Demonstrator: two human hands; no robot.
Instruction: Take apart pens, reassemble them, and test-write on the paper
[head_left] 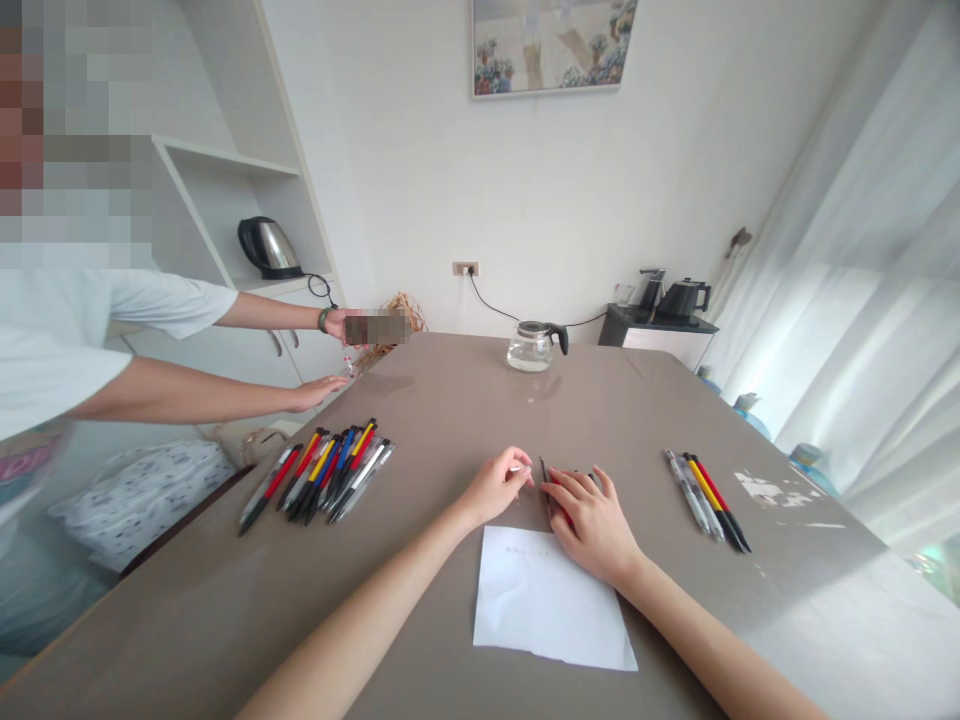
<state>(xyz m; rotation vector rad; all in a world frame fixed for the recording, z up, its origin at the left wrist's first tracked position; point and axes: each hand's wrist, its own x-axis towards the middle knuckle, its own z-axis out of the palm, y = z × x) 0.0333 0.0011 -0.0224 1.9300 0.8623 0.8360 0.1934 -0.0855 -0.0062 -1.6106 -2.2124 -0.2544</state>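
Near the middle of the table, my left hand [499, 485] is closed in a pinch. A small pale piece [519, 468] shows at its fingertips, too small to name. Close beside it, my right hand [592, 520] lies palm down with fingers apart over a few pens. Of these, a dark pen tip [544, 468] and some red show at its edge, and the rest is covered. A white sheet of paper [551, 610] with faint writing lies just below both hands, its upper right part under my right hand.
A heap of several pens [330, 470] lies left; a smaller row [705, 500] lies right. Toward the back stands a glass pot [529, 350] holding clear liquid. Another person's arms [217, 390] reach over the left edge. White scraps [776, 490] lie far right.
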